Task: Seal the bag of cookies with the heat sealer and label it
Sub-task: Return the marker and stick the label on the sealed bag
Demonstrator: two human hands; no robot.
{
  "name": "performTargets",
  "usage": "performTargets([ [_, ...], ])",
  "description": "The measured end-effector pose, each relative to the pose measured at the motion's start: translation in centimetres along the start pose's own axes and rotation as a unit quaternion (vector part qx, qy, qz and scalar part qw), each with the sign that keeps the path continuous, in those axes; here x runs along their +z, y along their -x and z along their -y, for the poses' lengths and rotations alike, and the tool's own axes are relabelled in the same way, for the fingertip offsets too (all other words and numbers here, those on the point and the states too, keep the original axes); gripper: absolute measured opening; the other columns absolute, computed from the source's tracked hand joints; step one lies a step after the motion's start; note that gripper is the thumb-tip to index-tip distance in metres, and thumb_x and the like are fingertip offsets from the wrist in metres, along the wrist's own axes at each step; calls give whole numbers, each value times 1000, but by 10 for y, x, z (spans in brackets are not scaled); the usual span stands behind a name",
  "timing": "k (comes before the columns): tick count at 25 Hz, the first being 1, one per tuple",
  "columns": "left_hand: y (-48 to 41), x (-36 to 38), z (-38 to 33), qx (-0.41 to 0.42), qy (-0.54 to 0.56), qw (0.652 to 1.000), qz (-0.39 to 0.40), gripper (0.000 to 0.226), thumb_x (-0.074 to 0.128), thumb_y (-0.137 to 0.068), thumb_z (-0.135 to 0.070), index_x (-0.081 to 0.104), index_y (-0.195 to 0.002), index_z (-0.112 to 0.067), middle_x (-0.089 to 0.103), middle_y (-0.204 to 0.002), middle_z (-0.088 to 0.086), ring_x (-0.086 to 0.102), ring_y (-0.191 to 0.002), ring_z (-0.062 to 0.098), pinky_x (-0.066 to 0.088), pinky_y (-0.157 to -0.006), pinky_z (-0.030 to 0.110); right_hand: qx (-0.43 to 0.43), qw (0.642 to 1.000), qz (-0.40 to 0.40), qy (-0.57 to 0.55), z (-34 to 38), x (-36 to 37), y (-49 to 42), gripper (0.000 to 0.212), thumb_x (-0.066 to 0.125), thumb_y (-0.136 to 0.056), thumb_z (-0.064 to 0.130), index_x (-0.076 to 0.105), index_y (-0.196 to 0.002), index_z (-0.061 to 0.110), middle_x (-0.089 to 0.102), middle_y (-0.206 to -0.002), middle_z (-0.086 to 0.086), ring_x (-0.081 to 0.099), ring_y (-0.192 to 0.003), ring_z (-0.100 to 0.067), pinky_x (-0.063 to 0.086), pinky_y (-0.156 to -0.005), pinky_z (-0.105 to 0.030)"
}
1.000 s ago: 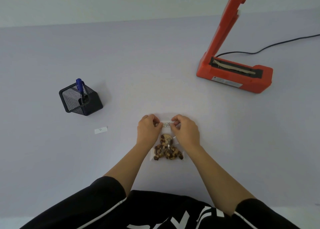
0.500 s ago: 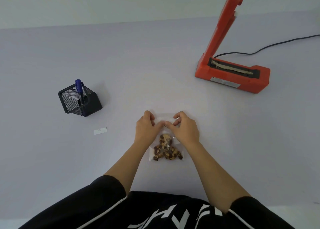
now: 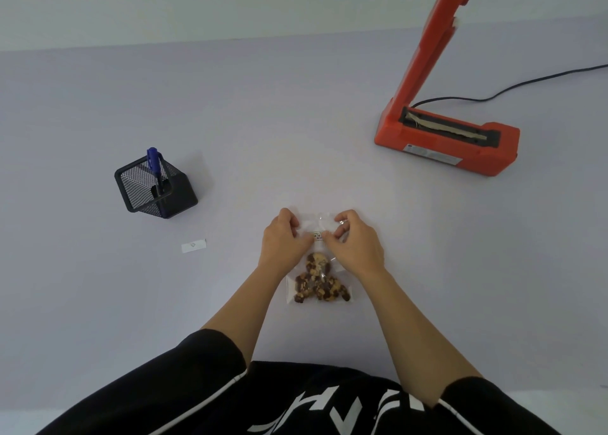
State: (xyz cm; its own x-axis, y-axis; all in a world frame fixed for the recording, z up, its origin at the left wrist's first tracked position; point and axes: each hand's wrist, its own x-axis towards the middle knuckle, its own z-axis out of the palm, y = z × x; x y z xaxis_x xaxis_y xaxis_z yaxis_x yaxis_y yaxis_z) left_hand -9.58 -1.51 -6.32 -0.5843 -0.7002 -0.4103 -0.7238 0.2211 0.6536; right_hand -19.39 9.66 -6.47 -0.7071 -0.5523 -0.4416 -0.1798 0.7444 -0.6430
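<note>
A clear plastic bag of cookies lies flat on the pale table just in front of me, with brown chocolate-chip cookies in its lower half. My left hand and my right hand pinch the bag's upper part from either side. Between my fingertips a small white printed label shows on the bag. The orange heat sealer stands at the far right with its arm raised. A small white label strip lies loose to the left.
A black mesh pen holder with a blue pen stands at the left. The sealer's black cable runs off to the right edge. My black sleeves and shirt fill the bottom of the view.
My fingertips came together over the bag's top half a second ago and hid the label; now they have parted slightly and the label shows again. The bag has stayed in place.
</note>
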Motion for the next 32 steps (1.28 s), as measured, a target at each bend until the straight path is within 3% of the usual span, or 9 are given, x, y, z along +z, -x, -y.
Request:
performTargets([
  [3, -1, 0, -3, -11, -11, 1000, 17, 33, 74, -75, -19, 46, -90, -10, 51, -80, 0, 48, -70, 16, 43, -65, 28, -9, 1000, 15, 17, 1, 0, -2, 30, 68, -82, 29, 49, -106, 25, 57, -80, 10, 53, -69, -11, 39, -56, -26],
  [8, -4, -7, 2, -39, 29, 998, 37, 21, 66, -79, -7, 47, -90, -12, 51, -74, -3, 52, -75, 19, 43, -66, 25, 21, 999, 25, -13, -1, -7, -4, 34, 61, -77, 10, 50, -104, 28, 58, -80, 10, 57, -75, -13, 43, -58, -26],
  [12, -6, -4, -4, -26, -12, 999, 26, 31, 73, -77, -23, 46, -85, -11, 51, -74, -1, 48, -67, 17, 43, -63, 28, 22, 999, 38, 13, 7, -5, -7, 35, 68, -79, 36, 46, -104, 27, 59, -76, 6, 59, -71, -14, 46, -59, -30],
  [20, -14, -6, -5, -78, -1, 997, 23, 16, 64, -83, -17, 50, -82, -11, 50, -69, -3, 50, -72, 20, 48, -67, 33, 50, 998, 33, 27, 8, -6, -13, 25, 60, -83, 21, 48, -104, 26, 53, -72, 11, 56, -76, -15, 37, -55, -26],
  [22, -11, -7, -3, -65, 6, 998, 23, 13, 60, -85, -16, 50, -84, -10, 49, -69, -4, 50, -72, 20, 44, -62, 26, 46, 998, 39, 23, 7, -8, -13, 25, 60, -83, 26, 48, -104, 26, 57, -75, 10, 57, -76, -15, 39, -56, -25],
  [25, -9, -6, -4, -44, 1, 999, 28, 28, 71, -80, -26, 48, -85, -10, 50, -70, -1, 49, -67, 19, 41, -59, 27, 28, 998, 38, 47, 9, -6, -12, 34, 66, -80, 44, 44, -100, 26, 59, -76, 6, 58, -72, -16, 41, -57, -27],
  [28, -10, -4, -4, -42, -33, 998, 30, 32, 73, -77, -25, 45, -83, -11, 52, -75, 2, 49, -70, 20, 42, -63, 30, 23, 997, 30, 72, 10, -3, -12, 35, 68, -80, 42, 43, -98, 25, 55, -74, 5, 57, -71, -17, 36, -51, -26],
  [32, -11, -4, -2, -21, -43, 998, 33, 30, 72, -78, -26, 45, -82, -12, 49, -69, -3, 47, -67, 18, 38, -56, 25, 22, 997, 37, 70, 9, -5, -12, 36, 69, -80, 43, 45, -100, 24, 56, -74, 5, 56, -71, -16, 34, -50, -25],
])
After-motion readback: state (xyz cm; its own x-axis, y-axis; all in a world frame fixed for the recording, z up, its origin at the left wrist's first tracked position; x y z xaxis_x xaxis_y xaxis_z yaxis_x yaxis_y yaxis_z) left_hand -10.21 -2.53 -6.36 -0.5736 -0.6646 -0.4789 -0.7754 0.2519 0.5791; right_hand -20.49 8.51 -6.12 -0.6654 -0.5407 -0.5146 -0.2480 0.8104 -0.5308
